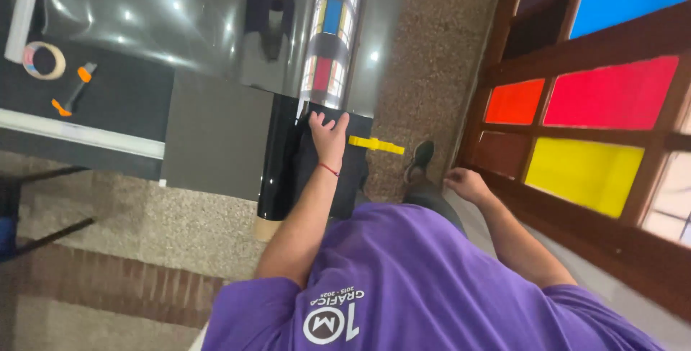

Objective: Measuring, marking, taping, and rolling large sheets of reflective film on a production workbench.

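My left hand (329,137) lies flat, fingers spread, on a black sheet (306,171) that hangs off a roll of glossy black film (276,160). A yellow plastic tool (376,144) juts out just right of that hand, and I cannot tell whether the hand touches it. My right hand (466,182) hangs free over the speckled floor near the wooden window frame. Its fingers are curled and nothing is in it. My purple shirt (417,286) fills the bottom of the view.
A dark table (86,138) with a white edge holds a tape roll (43,60), an orange-handled cutter (74,92), a grey sheet (216,135) and shiny reflective film (144,12). A window with red, yellow and blue panes (584,171) stands at the right. My shoe (420,158) rests on the floor.
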